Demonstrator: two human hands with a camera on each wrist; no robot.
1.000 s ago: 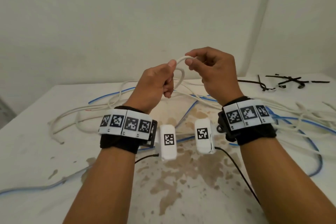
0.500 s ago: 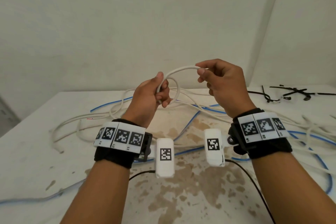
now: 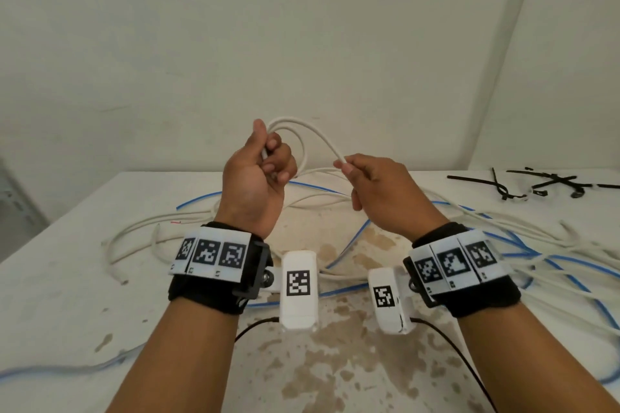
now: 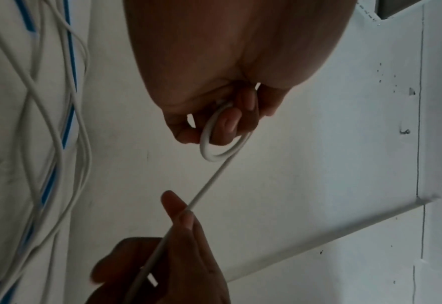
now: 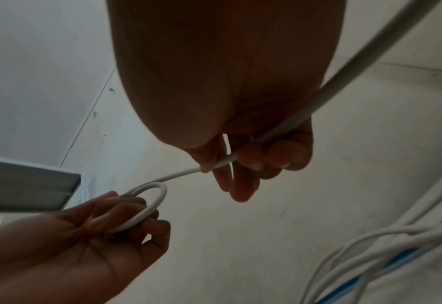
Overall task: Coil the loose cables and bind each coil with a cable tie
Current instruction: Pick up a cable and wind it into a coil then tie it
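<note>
left hand [image 3: 255, 174] fingers curled round a small loop of white cable [image 3: 322, 139], held above the table [image 3: 67, 278]. right hand [image 3: 379, 191] pinches the same cable further along. loose cables [image 3: 503, 231] lie on the table, black ties [image 3: 543, 183] far right.

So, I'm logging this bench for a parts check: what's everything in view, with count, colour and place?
white cable being coiled: one, white, raised between both hands, looped at the left
loose white cables: several, white, spread over the table
blue cables: count unclear, blue, mixed among the white
cable ties: several, black, far right of the table
table: one, white, stained in the middle
wrist cameras: two, white
left hand: grips the loops
right hand: pinches the cable
</note>
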